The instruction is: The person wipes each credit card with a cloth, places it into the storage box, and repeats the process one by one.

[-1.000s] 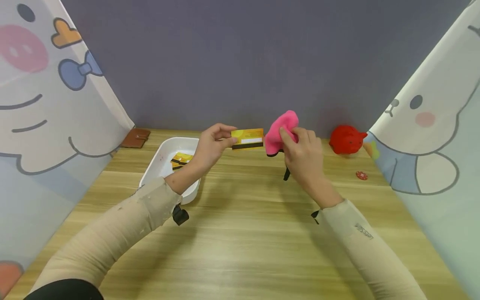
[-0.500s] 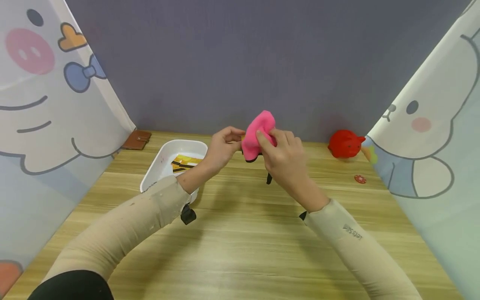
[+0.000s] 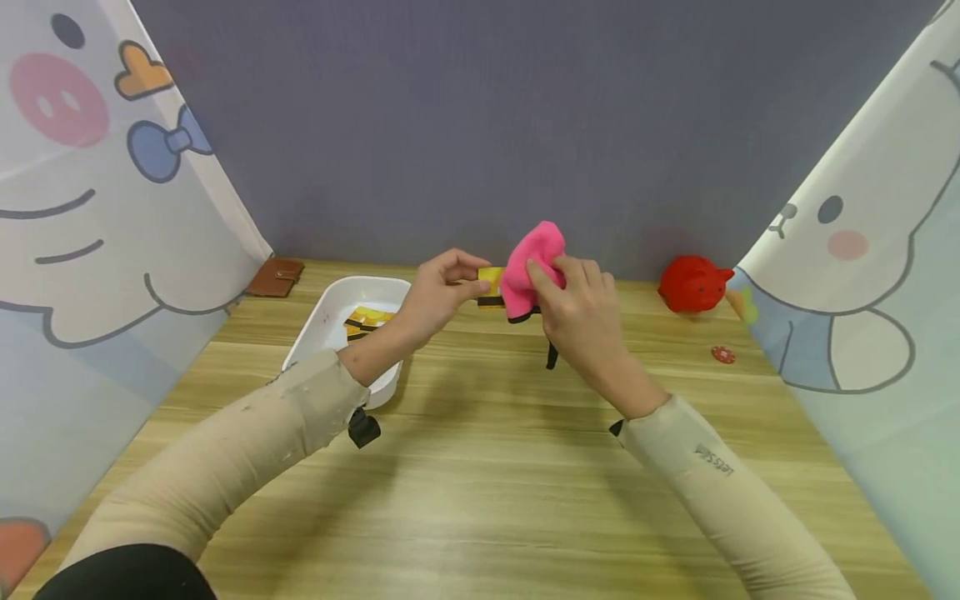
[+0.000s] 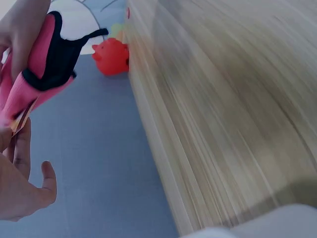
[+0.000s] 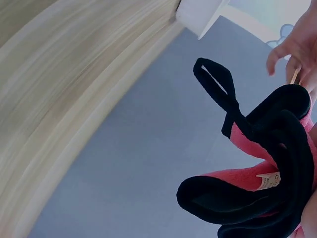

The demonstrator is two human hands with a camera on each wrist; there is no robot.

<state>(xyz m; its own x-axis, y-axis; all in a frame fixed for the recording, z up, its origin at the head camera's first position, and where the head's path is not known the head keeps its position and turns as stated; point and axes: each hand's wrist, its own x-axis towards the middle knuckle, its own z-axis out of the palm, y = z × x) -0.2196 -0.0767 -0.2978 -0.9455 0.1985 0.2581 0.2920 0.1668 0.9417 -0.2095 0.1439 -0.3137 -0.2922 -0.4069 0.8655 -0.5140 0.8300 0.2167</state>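
Note:
In the head view my left hand pinches the left end of a yellow bank card with a black stripe, held above the table. My right hand grips a bunched pink cloth that covers the card's right part. Seen from the left wrist, the cloth has a black border and is folded around the card. A black hanging loop and a small label show on the cloth in the right wrist view.
A white plastic tray with several yellow cards stands behind the left forearm. At the back left lies a brown leather wallet. On the right are a red piggy bank and a red poker chip.
My right hand brought the cloth left over the card, hiding nearly all of it, then slid slightly back right. The card's left end shows again. The left hand keeps its pinch.

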